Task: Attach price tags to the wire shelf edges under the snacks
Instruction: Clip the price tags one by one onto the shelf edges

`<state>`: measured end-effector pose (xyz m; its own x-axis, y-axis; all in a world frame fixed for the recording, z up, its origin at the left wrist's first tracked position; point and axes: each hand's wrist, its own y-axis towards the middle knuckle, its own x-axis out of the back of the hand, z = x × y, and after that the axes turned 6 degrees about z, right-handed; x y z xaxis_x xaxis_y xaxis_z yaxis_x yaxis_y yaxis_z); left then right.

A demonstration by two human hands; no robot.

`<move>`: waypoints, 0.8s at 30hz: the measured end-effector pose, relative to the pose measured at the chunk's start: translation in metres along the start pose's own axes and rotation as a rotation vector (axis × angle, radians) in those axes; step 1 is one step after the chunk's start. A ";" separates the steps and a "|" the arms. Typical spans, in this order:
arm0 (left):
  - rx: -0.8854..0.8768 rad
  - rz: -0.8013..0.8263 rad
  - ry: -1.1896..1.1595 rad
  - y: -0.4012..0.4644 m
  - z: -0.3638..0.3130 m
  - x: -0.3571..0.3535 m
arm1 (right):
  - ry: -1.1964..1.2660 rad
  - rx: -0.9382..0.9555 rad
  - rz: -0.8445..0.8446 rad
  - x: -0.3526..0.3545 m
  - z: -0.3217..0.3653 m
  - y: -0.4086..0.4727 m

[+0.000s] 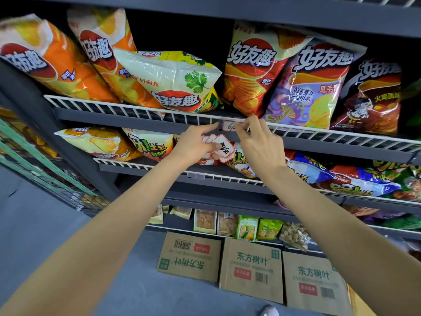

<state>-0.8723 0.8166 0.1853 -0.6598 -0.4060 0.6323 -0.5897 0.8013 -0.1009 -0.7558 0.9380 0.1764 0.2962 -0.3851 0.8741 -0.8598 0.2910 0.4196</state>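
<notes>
A white price tag [229, 126] sits in a clear holder on the white wire shelf edge [136, 110], below a red chip bag [248, 74]. My right hand [257, 144] pinches the tag's right end with curled fingers. My left hand [196, 144] holds a fan of several red-bordered price tags [224, 148] under its thumb, and its index finger stretches up to the left end of the holder.
Chip bags fill the top wire shelf and the shelf below it [145, 165]. Another clear tag holder [196, 175] hangs on the lower shelf edge. Small snack packs [247, 228] line the bottom shelf. Three cardboard boxes [250, 267] stand on the grey floor. A green mesh rack [45, 174] is at left.
</notes>
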 end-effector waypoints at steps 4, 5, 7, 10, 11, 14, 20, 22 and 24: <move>0.010 -0.016 -0.082 -0.004 0.002 -0.007 | -0.029 -0.012 0.141 0.000 -0.004 -0.011; 0.011 -0.031 -0.090 -0.005 0.001 -0.008 | -0.031 0.004 0.185 0.000 -0.005 -0.013; 0.022 -0.072 -0.108 -0.008 0.001 -0.012 | 0.045 0.020 0.262 0.001 -0.006 -0.016; 0.054 -0.128 -0.301 -0.017 0.006 -0.018 | 0.507 -0.098 0.226 0.004 0.001 -0.025; 0.072 -0.136 -0.362 -0.022 0.008 -0.020 | 0.735 -0.177 0.256 0.007 0.005 -0.027; 0.107 -0.125 -0.448 -0.036 0.015 -0.030 | 1.200 -0.396 0.403 0.011 0.021 -0.032; 0.158 -0.120 -0.621 -0.064 0.028 -0.039 | 1.409 -0.595 0.392 0.005 0.041 -0.049; 0.158 -0.146 -0.607 -0.073 0.034 -0.040 | 1.486 -0.631 0.403 0.008 0.047 -0.056; 0.163 -0.142 -0.647 -0.082 0.037 -0.041 | 1.563 -0.673 0.414 0.010 0.054 -0.062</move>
<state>-0.8138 0.7511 0.1395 -0.6865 -0.7240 0.0668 -0.7204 0.6649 -0.1973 -0.7221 0.8691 0.1460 0.5563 0.8145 0.1645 -0.7881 0.5799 -0.2062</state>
